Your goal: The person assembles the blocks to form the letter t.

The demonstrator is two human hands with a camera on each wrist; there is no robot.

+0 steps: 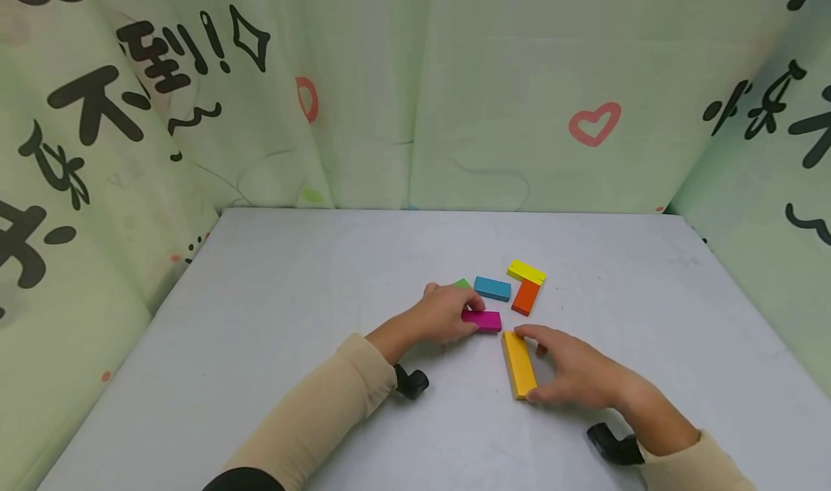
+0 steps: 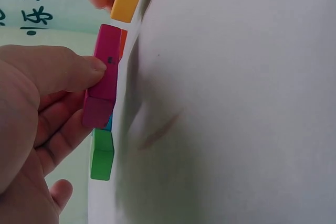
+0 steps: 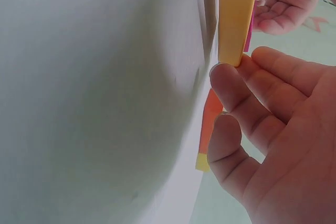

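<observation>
Currently, we find two blocks in hand and four others lying on the white table (image 1: 292, 282). Our left hand (image 1: 444, 315) pinches the magenta block (image 1: 485, 321) between thumb and fingers, the gap being only as wide as the block's narrow side. Our right hand (image 1: 576, 370) is spread along the length of the amber block (image 1: 519, 365), thumb at its near end and fingertips at its far end, gripping it lightly. The two held blocks sit close together but apart, with the magenta block to the left of the amber block's far end. We cannot tell whether either one bears fully on the table.

Regarding progress, we judge the handling to be partway through. The yellow block (image 1: 526, 272) and the orange block (image 1: 526, 298) already meet at a corner, free of any hand. The blue block (image 1: 492, 289) lies untouched to their left. The green block (image 1: 462, 283) is partly hidden behind our left hand in the head view; contact there cannot be confirmed. Neither held block is released, so we count both placements as outstanding
</observation>
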